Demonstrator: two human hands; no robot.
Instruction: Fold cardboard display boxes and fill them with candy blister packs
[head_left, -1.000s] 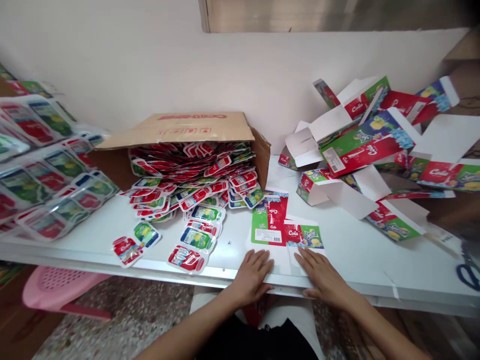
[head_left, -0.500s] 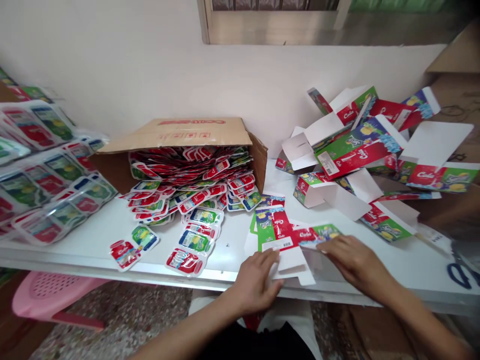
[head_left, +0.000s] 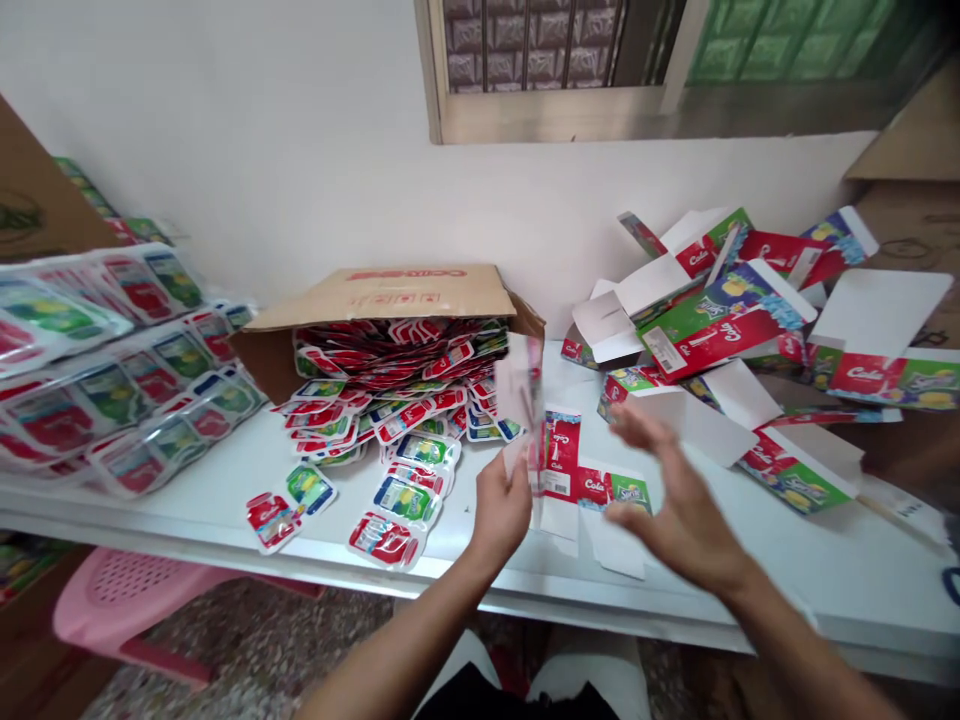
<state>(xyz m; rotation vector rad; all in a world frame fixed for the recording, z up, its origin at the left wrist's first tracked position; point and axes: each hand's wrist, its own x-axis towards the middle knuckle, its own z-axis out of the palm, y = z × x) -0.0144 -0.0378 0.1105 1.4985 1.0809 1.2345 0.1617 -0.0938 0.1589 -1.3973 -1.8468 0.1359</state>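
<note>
My left hand [head_left: 501, 508] pinches a flat printed carton blank [head_left: 525, 400] and holds it up on edge above the white table [head_left: 825, 560]; the blank is blurred. My right hand [head_left: 679, 505] hovers open beside it, fingers spread, holding nothing. Under both hands another flat red and green carton blank [head_left: 585, 480] lies on the table. A brown cardboard box [head_left: 390, 290] on its side spills several red and green sachets [head_left: 405, 400] to the left.
A heap of folded cartons [head_left: 735, 320] fills the table's right side. Sheets of wrapped sachets [head_left: 112, 380] are stacked at the left. A pink plastic stool [head_left: 112, 610] stands under the table's left end. A window [head_left: 600, 60] is above.
Both hands pressed flat on the blanks a second ago. Since then my left hand has lifted one blank upright and my right hand has risen off the table, open.
</note>
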